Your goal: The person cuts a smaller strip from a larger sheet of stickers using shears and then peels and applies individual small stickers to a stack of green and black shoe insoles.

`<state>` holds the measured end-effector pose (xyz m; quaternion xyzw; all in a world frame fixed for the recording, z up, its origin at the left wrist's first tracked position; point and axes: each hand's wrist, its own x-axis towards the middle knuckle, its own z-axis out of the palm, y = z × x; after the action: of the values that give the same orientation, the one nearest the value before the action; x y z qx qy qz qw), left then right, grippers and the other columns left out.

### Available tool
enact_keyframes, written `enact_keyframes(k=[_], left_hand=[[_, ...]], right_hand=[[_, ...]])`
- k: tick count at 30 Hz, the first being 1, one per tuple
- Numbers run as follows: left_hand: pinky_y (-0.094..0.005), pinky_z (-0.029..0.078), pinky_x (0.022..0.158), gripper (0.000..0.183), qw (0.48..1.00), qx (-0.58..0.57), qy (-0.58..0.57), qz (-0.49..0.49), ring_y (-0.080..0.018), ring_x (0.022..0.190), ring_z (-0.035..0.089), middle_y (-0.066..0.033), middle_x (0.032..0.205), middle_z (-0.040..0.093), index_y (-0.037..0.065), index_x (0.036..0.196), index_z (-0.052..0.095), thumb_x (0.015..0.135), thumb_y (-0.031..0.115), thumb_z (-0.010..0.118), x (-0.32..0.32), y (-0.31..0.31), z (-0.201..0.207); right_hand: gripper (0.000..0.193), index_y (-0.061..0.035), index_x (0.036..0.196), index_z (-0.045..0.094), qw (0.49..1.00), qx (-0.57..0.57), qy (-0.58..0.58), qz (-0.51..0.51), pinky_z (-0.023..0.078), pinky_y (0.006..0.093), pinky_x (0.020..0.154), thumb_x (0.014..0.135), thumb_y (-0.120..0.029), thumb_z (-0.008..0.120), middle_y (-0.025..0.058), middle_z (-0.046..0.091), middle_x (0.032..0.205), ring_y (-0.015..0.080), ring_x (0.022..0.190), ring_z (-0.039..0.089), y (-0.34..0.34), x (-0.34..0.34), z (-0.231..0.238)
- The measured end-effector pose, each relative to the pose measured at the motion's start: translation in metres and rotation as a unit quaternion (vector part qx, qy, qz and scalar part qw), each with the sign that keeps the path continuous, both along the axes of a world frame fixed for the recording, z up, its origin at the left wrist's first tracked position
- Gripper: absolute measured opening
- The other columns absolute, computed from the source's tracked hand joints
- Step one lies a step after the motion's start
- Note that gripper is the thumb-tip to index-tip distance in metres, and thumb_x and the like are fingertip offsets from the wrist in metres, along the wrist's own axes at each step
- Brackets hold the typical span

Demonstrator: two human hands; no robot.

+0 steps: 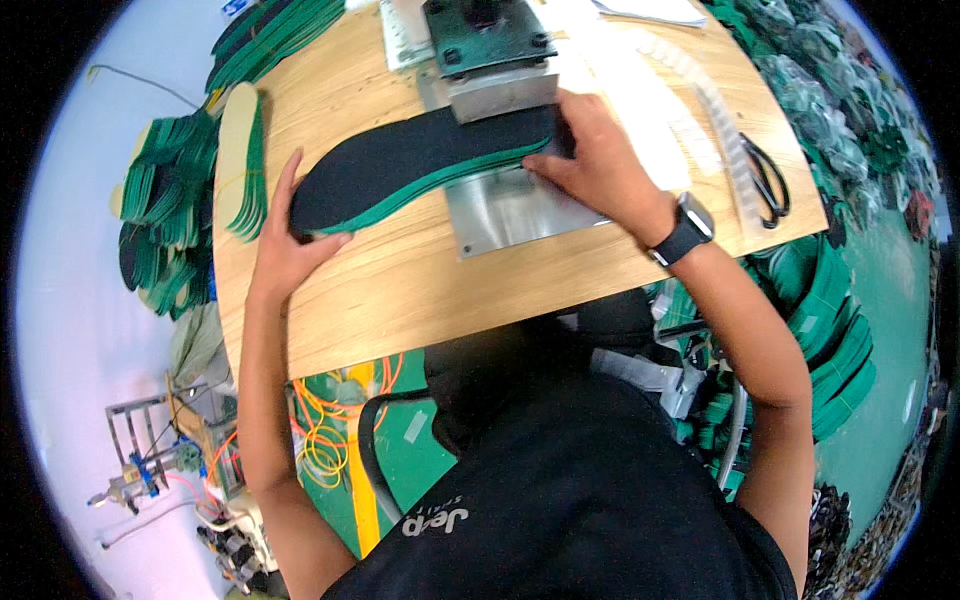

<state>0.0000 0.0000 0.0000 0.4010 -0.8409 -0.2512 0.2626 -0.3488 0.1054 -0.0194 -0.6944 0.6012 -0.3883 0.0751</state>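
Note:
A black shoe insole (400, 165) with a green underside lies on top of a thin stack, its right end beneath the metal block of a press (500, 90). My left hand (290, 240) is closed round the stack's left end, thumb at the near edge and fingers along the far side. At the other end my right hand (600, 155) grips the stack, its thumb on the near edge and fingers beside the press block. Part of the stack rests over a shiny metal plate (520, 220) on the wooden table (380, 300).
Cream-topped insoles (241, 150) stand stacked at the table's left edge, with more green stacks (165, 200) beyond. Black-handled scissors (768, 180) lie at the right, beside a translucent strip (725, 120). Orange and yellow hoses (325, 440) lie on the floor. Bagged green material (800, 90) is piled at right.

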Motion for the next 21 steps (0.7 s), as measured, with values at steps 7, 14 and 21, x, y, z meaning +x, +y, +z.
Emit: enact_keyframes(k=[7, 14, 21], left_hand=[[-0.0359, 0.038, 0.101, 0.048, 0.977, -0.057, 0.182, 0.100, -0.0231, 0.120, 0.050, -0.0180, 0.128, 0.053, -0.002, 0.135, 0.040, 0.091, 0.011, 0.052, 0.032, 0.037, 0.008], [-0.0230, 0.047, 0.071, 0.015, 0.945, 0.130, 0.297, 0.047, -0.0101, 0.078, 0.059, -0.0040, 0.084, 0.064, 0.003, 0.102, 0.064, 0.093, 0.008, 0.053, -0.060, 0.104, 0.016], [-0.0264, 0.050, 0.075, 0.037, 0.839, 0.426, 0.311, -0.136, -0.0155, 0.086, 0.062, -0.0131, 0.095, 0.067, -0.002, 0.110, 0.061, 0.096, 0.031, 0.052, -0.234, 0.152, 0.014]], right_hand=[[0.047, -0.0003, 0.114, 0.057, 0.995, -0.054, 0.027, -0.085, 0.047, 0.0392, 0.083, 0.077, -0.025, 0.071, 0.0177, 0.061, 0.102, 0.0340, 0.095, 0.058, 0.037, -0.054, 0.057], [0.041, 0.0021, 0.111, 0.058, 0.940, 0.065, 0.284, -0.177, 0.049, 0.0376, 0.071, 0.079, -0.022, 0.070, 0.0185, 0.064, 0.092, 0.0322, 0.080, 0.060, 0.010, -0.189, 0.058], [0.031, 0.0007, 0.102, 0.058, 0.957, 0.006, 0.283, -0.067, 0.046, 0.0414, 0.071, 0.071, -0.001, 0.059, 0.0169, 0.057, 0.083, 0.0336, 0.080, 0.055, 0.080, -0.114, 0.095]])
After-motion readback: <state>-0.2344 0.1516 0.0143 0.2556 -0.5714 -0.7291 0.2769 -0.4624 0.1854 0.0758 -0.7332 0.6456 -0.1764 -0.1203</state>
